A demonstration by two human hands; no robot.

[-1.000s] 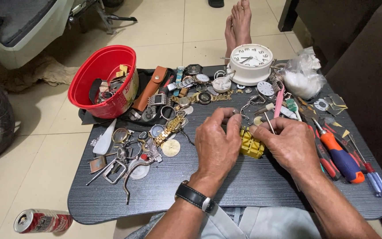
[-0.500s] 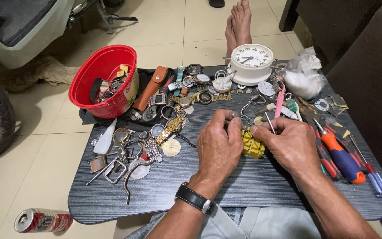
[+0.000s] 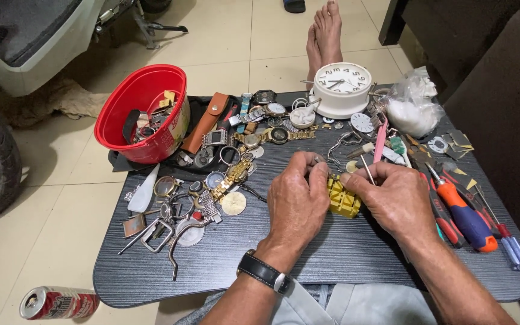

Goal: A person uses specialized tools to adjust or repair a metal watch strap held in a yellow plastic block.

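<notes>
While both hands meet at the centre of the frame, the scene reads as follows.

Left hand: the left hand (image 3: 296,201) lies at the centre of the frame, fingers curled down, the fingertips touching the left side of a yellow block (image 3: 342,197); a small metal part shows at its fingertips, but I cannot tell if it is pinched.

Right hand: the right hand (image 3: 389,195) sits just right of centre, fingers closed on a thin metal pin tool (image 3: 366,168) that stands tilted above the block.

Yellow block: it rests on the dark tray table (image 3: 224,274) at the centre of the frame, between the two hands, partly covered by them.

Wrist: a black wristwatch (image 3: 264,272) is on the left wrist, lower centre.

Upper centre: a white round clock (image 3: 342,87) stands at the far edge of the table, and bare feet (image 3: 325,33) lie on the floor behind it.

Upper left: a red bowl (image 3: 142,114) holds watch straps and small parts; beside it lies a brown leather case (image 3: 206,120).

Left of the hands: loose watches, gold bracelets and metal rings are scattered.

Right side: an orange and blue screwdriver (image 3: 464,216) lies near the right hand, with other tools; a clear plastic bag (image 3: 413,108) is in the upper right.

Lower left: a drink can (image 3: 58,302) lies on the tiled floor.
</notes>
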